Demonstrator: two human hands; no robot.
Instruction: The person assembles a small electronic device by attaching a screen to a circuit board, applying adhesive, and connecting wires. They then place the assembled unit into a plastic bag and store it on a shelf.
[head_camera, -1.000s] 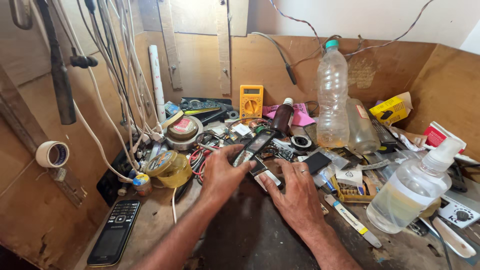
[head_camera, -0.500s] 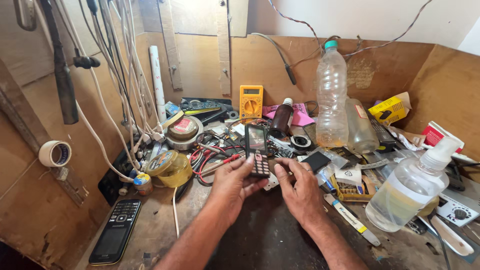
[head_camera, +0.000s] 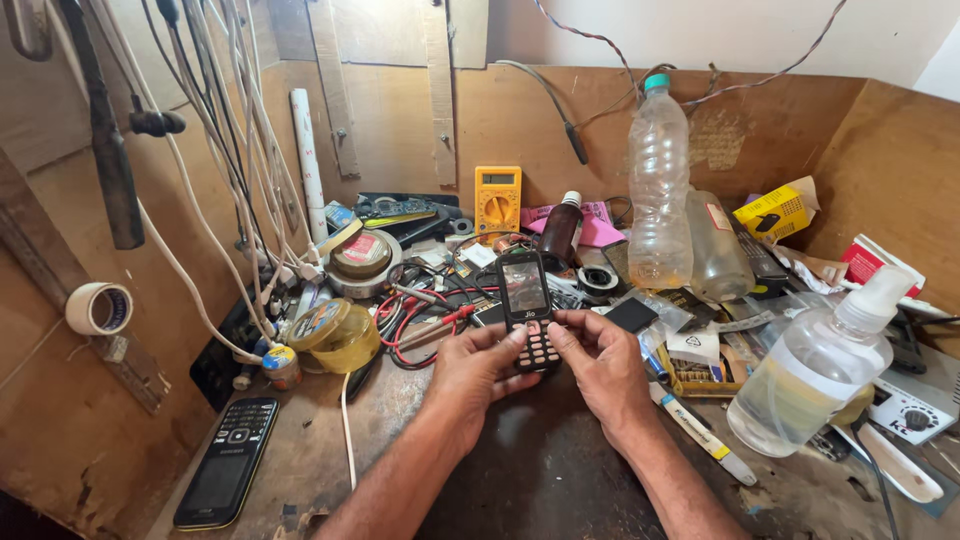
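hands have come together since the earlier frames: the left hand (head_camera: 478, 368) and right hand (head_camera: 603, 362) now both curl closed around the lower half of a black keypad phone (head_camera: 527, 308), held upright above the worktop (head_camera: 540, 470), thumbs on the keys. tall plastic bottle (head_camera: 659, 185) looks empty; the spray bottle (head_camera: 815, 370) holds clear liquid.

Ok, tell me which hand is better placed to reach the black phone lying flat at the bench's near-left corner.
Left, probably. The left hand holds the keypad phone on the side nearer the black phone, with bare bench between them. The right hand would have to cross over the left forearm.
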